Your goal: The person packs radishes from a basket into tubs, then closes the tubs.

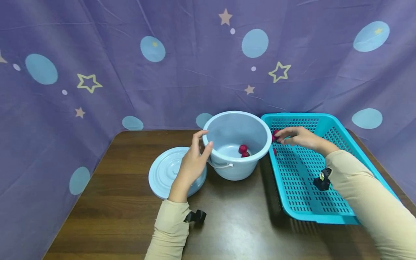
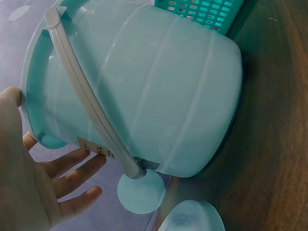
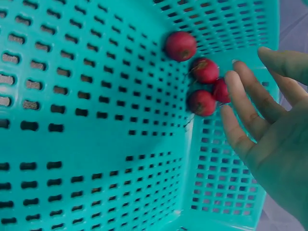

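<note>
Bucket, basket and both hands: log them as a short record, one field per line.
bucket: light blue, upright on the brown table, handle lowered
bucket contents: at least two red balls
basket: turquoise, perforated, right of the bucket
basket contents: four red pieces visible in the right wrist view, grouped at one end
lid: flat on the table, left of the bucket, partly hidden by the left arm
left hand: fingers at the bucket's rim
right hand: over the basket, fingers beside the red pieces; contact unclear

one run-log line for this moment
left hand: touching bucket at rim | right hand: near red items in basket | bucket: more red items inside | lid: on table
</note>
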A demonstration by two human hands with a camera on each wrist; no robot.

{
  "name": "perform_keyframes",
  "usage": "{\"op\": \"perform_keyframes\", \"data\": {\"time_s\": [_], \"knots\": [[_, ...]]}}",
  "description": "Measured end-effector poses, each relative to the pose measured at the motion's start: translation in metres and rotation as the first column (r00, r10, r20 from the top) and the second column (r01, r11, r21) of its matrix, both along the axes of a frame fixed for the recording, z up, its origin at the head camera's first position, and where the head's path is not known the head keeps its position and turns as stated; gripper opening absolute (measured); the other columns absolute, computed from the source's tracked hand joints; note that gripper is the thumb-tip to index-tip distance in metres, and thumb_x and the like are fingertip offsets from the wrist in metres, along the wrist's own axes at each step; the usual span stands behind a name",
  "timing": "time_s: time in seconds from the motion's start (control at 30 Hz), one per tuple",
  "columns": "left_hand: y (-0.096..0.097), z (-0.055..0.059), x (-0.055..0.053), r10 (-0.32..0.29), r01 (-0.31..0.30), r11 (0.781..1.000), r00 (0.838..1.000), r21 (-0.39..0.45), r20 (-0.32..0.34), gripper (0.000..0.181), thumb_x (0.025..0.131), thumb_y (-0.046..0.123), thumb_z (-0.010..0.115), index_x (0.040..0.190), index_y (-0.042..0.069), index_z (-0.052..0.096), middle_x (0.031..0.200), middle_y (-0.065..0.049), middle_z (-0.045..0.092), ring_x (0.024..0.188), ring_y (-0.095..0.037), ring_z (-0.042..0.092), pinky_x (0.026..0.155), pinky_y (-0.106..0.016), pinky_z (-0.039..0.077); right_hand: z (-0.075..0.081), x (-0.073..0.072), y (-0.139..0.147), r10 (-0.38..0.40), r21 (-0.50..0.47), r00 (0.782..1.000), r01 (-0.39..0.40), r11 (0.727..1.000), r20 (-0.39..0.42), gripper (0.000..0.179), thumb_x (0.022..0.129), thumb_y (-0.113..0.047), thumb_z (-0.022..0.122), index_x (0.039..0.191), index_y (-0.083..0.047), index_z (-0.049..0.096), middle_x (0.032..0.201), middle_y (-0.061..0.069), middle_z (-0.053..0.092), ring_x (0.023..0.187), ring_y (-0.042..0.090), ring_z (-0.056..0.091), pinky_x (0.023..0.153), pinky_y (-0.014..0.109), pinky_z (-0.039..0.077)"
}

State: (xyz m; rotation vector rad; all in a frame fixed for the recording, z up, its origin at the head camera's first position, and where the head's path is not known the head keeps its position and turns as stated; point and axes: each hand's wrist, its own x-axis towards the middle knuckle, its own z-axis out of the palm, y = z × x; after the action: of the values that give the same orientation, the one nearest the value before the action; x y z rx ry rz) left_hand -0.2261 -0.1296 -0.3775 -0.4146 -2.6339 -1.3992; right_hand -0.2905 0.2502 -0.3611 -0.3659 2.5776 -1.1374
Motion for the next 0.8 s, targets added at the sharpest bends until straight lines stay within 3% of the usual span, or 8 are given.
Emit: {"op": "perform_keyframes", "data": {"time_s": [0.17, 0.43, 0.63, 0.8], "knots": [[0.000, 0.001, 0.000, 0.002, -0.002, 1.000, 1.000, 0.008, 0.002, 0.057, 0.099, 0.066, 0.034, 0.147, 0.037, 0.027, 0.136, -0.002, 0.053, 0.114, -0.022, 0.058, 0.086, -0.052, 0.047, -0.012, -0.004, -0.002, 0.009, 0.055, 1.000, -0.009, 0.998, 0.007, 0.041, 0.095, -0.014, 0.064, 0.132, 0.001, 0.058, 0.123, 0.020, 0.062, 0.116, 0.035, 0.055, 0.093, 0.054, 0.046], [0.001, 0.000, -0.001, 0.001, -0.001, 1.000, 1.000, -0.003, 0.004, 0.057, 0.099, 0.065, 0.034, 0.148, 0.037, 0.027, 0.134, -0.001, 0.053, 0.111, -0.020, 0.058, 0.084, -0.049, 0.048, -0.027, -0.004, -0.009, 0.072, 0.133, 0.997, -0.075, 0.988, 0.023, 0.046, 0.091, -0.015, 0.069, 0.131, 0.005, 0.056, 0.131, 0.029, 0.056, 0.123, 0.047, 0.048, 0.095, 0.061, 0.043], [0.001, 0.000, 0.000, 0.002, -0.002, 1.000, 1.000, -0.003, 0.005, 0.056, 0.099, 0.065, 0.034, 0.148, 0.037, 0.027, 0.135, -0.002, 0.052, 0.114, -0.020, 0.058, 0.086, -0.050, 0.048, -0.033, -0.004, -0.014, 0.048, 0.162, 0.998, -0.054, 0.985, 0.040, 0.051, 0.089, -0.019, 0.072, 0.131, 0.005, 0.056, 0.125, 0.027, 0.058, 0.119, 0.046, 0.050, 0.095, 0.063, 0.042], [0.000, 0.002, 0.001, 0.007, -0.006, 1.000, 1.000, -0.007, 0.008, 0.055, 0.100, 0.065, 0.035, 0.147, 0.038, 0.027, 0.137, -0.002, 0.052, 0.117, -0.021, 0.058, 0.089, -0.051, 0.047, -0.037, -0.006, -0.019, 0.051, 0.180, 0.998, -0.057, 0.982, 0.038, 0.050, 0.088, -0.013, 0.072, 0.129, 0.008, 0.055, 0.120, 0.026, 0.060, 0.114, 0.044, 0.053, 0.093, 0.061, 0.044]]}}
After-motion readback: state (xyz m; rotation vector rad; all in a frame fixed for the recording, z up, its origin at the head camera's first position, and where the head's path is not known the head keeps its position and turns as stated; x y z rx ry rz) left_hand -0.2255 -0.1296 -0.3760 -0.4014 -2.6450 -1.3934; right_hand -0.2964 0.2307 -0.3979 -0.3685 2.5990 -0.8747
